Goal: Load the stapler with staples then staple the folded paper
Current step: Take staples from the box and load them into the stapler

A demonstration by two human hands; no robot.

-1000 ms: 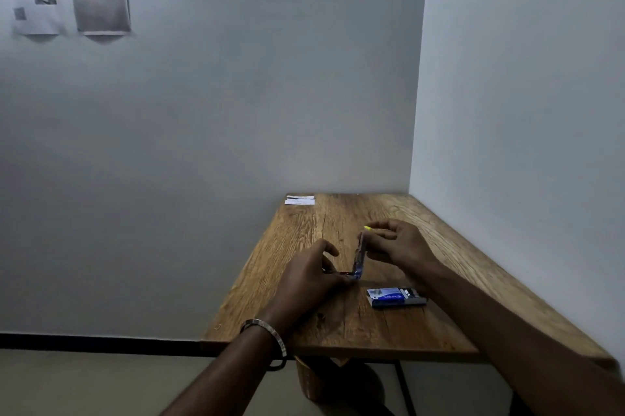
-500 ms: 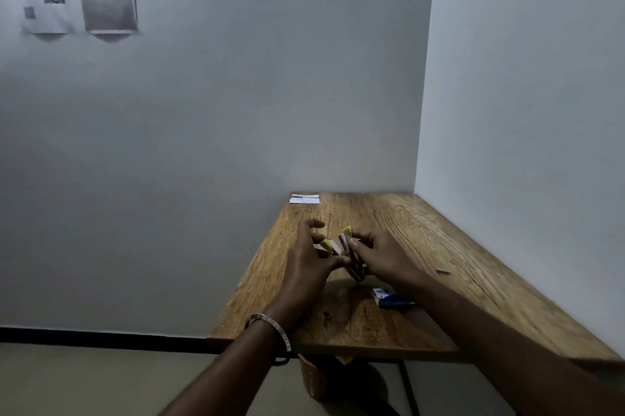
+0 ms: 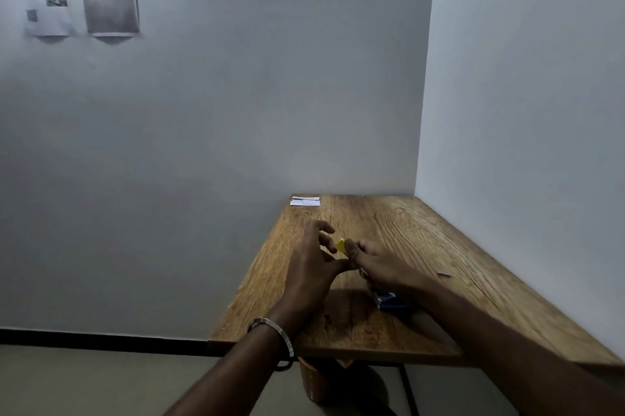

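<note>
Head camera view: two bare forearms are reaching over a brown wooden table [image 3: 422,239] set in the corner of two pale walls. The left hand [image 3: 313,266], with a metal bangle [image 3: 274,334] on its wrist, is hovering with fingers spread and loosely curled, its thumb meeting the right thumb. The right hand [image 3: 382,263] is curling closed around a small stapler with a yellow tip [image 3: 341,245]; only that tip and a dark sliver under the palm are showing, so whether it is hinged open cannot be told. Just behind the right wrist, toward the near edge, a blue staple box [image 3: 387,301] is lying partly hidden. A small grey strip, possibly staples [image 3: 444,275], is lying well to the right of the right fingers, near the right wall. Far ahead of the fingertips, at the table's back left corner, a white folded paper [image 3: 305,201] is lying flat. Bare wood is lying open between fingers and paper, and along the right side. Left of the left hand, the table edge is dropping to the floor.
</note>
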